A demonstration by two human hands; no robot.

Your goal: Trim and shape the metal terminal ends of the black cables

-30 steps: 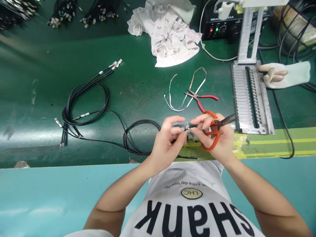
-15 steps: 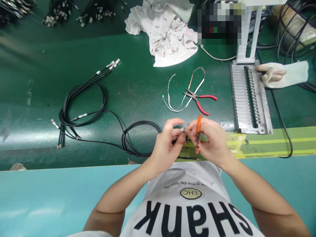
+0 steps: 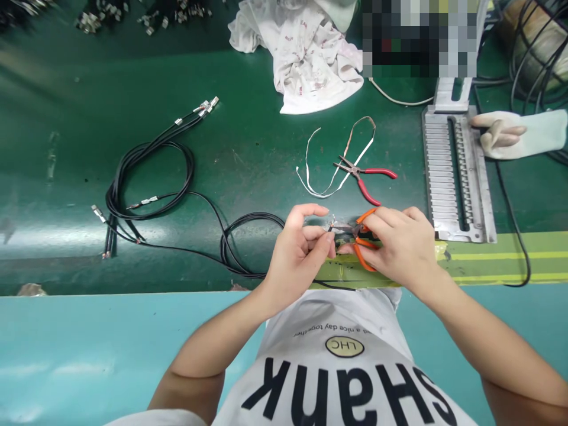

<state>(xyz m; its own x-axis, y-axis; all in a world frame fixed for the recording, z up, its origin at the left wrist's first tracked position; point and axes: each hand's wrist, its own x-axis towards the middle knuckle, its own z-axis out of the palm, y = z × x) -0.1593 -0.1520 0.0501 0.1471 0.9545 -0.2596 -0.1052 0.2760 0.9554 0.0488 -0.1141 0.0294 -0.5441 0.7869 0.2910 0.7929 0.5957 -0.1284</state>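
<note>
My left hand [image 3: 297,251] pinches the end of a black cable between thumb and fingers. Fine bare wire strands [image 3: 332,221] fan out from that end. My right hand [image 3: 402,242] grips pliers with orange handles [image 3: 364,257], and their narrow jaws point left, at the cable end by my left fingertips. Whether the jaws touch the strands I cannot tell. A loosely coiled black cable [image 3: 260,215] lies on the green mat just left of my left hand. Red-handled pliers [image 3: 369,192] lie spread beyond my hands, across a thin white strip [image 3: 313,193].
Several black cables with silver connectors [image 3: 192,171] lie bundled at left. A crumpled white cloth [image 3: 306,71] is at the back. To the right stand a ridged metal fixture [image 3: 481,195] and a white glove [image 3: 544,131]. Yellow-green tape [image 3: 497,254] runs along the front edge.
My right hand has moved right, off the cable end, and turned the orange pliers so their jaws now point at the strands. The wire strands show more clearly. The view has shifted slightly.
</note>
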